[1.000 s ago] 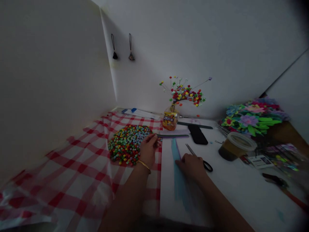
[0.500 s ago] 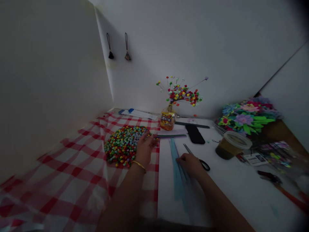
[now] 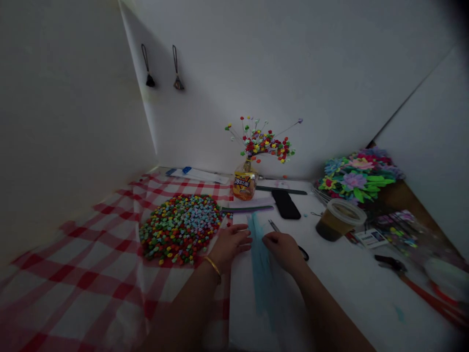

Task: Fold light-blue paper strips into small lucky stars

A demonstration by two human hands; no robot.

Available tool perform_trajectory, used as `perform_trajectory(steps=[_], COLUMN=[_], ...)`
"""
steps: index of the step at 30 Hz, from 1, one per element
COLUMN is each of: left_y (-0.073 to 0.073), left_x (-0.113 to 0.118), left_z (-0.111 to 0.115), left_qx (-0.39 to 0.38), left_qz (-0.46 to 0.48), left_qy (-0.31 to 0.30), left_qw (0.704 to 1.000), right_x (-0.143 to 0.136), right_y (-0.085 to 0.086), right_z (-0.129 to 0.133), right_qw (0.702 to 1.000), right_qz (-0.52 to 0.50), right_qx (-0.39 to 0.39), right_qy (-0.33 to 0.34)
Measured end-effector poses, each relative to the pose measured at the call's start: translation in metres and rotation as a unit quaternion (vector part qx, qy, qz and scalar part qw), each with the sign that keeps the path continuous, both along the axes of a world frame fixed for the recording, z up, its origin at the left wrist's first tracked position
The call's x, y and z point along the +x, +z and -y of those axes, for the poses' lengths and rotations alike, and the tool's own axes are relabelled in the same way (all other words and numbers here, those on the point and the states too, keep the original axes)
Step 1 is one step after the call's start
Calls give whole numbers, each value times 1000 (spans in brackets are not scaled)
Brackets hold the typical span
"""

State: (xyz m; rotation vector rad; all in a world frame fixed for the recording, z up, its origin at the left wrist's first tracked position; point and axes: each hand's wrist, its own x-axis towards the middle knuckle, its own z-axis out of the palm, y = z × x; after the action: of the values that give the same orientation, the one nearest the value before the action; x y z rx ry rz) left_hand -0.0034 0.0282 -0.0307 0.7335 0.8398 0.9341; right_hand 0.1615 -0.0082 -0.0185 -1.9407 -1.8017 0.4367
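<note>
My left hand (image 3: 230,245), with a gold bangle at the wrist, is open. Its fingers stretch over the white tabletop toward the light blue strips (image 3: 261,264), which lie lengthwise in front of me. Across from it, my right hand (image 3: 285,248) is closed in a pinch at the strips' right side. Whatever its fingertips hold is too small to make out. Scissors (image 3: 273,225) lie partly under this hand, with the blade tips and a black handle loop showing. Left of my left hand spreads a heap of small colorful star-like beads (image 3: 183,227).
A labeled bottle (image 3: 244,185) holding beaded stems stands at the back. Nearby are a black phone (image 3: 286,204), dark and purple strips (image 3: 249,209), and a lidded plastic tub (image 3: 339,220). Fuzzy flowers (image 3: 355,176) and orange-handled pliers (image 3: 394,264) lie to the right. A red checked cloth (image 3: 106,278) covers the left.
My left hand has come away from the bead heap, nearer to me and the blue strips. The right hand stays pinched beside them. The whole view has shifted slightly to the right.
</note>
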Motion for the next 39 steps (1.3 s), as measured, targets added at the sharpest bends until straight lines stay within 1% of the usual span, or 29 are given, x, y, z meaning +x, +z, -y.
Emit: perform_trajectory(steps=[5, 10, 13, 16, 19, 22, 24, 25, 28, 30, 33, 35, 36, 37, 38, 39], left_y=[3, 3, 1, -2, -3, -4, -5, -5, -9, -10, -11, -8, -5, -3, 1, 4], left_x=[2, 2, 2, 2, 3, 3, 4, 4, 5, 6, 6, 5, 4, 3, 1, -1], left_z=[3, 4, 2, 0, -2, -2, -2, -2, -2, -2, -2, -1, -1, 0, 0, 1], left_qx=[10, 19, 30, 68, 90, 97, 102, 105, 114, 119, 123, 126, 131, 137, 151, 160], left_qz=[-15, -22, -28, -52, -67, -78, -93, -102, -132, -148, -157, -154, -143, -126, -78, -15], left_qy=[-12, -27, -33, -24, -14, -17, -23, -26, -33, -39, -41, -32, -20, -8, 19, 33], left_qw=[1000, 999, 999, 996, 994, 992, 990, 989, 984, 981, 979, 979, 981, 983, 985, 986], right_x=[-3, -5, -7, -11, -14, -11, -8, -6, -2, -1, -1, -1, -1, 0, 0, 1], right_y=[6, 9, 8, 7, 8, 10, 10, 10, 10, 11, 12, 11, 10, 10, 9, 8], right_z=[5, 7, 9, 11, 13, 12, 12, 11, 11, 11, 12, 11, 11, 10, 9, 8], right_qw=[999, 995, 992, 989, 985, 979, 968, 957, 912, 890, 878, 881, 889, 906, 929, 952], right_qz=[-32, -63, -100, -133, -166, -199, -245, -279, -390, -435, -464, -462, -447, -412, -357, -294], right_qx=[40, 72, 67, 39, 14, 31, 62, 80, 119, 123, 97, 81, 80, 78, 74, 65], right_qy=[-8, -5, 23, 49, 47, 25, -1, -16, -51, -59, -62, -60, -58, -57, -55, -52])
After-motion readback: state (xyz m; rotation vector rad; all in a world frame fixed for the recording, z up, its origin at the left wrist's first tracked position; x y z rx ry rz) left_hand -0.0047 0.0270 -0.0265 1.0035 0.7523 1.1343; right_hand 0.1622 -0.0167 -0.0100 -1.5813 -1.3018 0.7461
